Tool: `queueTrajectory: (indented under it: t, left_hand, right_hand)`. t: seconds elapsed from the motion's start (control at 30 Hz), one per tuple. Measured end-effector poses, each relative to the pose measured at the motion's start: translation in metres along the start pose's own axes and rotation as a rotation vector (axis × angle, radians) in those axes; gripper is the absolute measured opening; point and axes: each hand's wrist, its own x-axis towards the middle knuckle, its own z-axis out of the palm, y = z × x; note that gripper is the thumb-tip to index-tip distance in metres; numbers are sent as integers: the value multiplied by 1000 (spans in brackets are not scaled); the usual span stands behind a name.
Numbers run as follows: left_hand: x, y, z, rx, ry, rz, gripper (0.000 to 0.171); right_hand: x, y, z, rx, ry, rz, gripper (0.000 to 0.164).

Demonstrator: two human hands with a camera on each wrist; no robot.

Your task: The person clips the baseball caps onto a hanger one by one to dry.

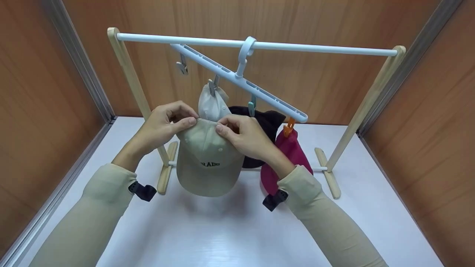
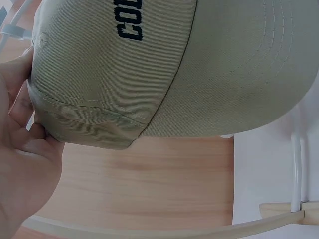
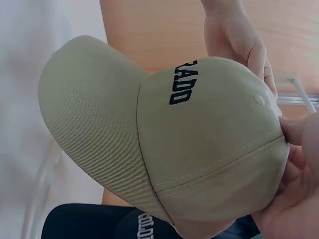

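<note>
A beige baseball cap with dark lettering hangs between the two hands, its brim pointing down. The left hand pinches the left side of its crown between thumb and fingers; the left wrist view shows that hand at the cap's top edge. On the other side the right hand pinches the crown as well, and in the right wrist view its thumb lies on the fabric. Behind the beige cap, a white cap hangs from a grey clip on the pale blue hanger.
The hanger hooks over a white rod between wooden rack legs. A black cap hangs from a teal clip, a magenta cap from an orange clip. Another grey clip hangs at the hanger's left end. Wooden panels surround the white table.
</note>
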Motion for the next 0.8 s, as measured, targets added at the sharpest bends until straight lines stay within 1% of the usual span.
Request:
queueTrajectory:
  t: [0.13,0.3,0.63,0.8]
  left_hand:
    - [-4,6,0,-6,26,-27,17]
    - [-8,14,0,9,59,-60,19]
    - [-4,19,-4,24,138,-84,23]
    - [-2,20,-6,42,186,-85,22]
  right_hand:
    - [0,-4,0,11,-7,-7,20]
    - [0,-9,0,29,-15,-14,20]
    - [12,-19,3,56,-1,29,20]
    - [21,-23,4,64,17,17,21]
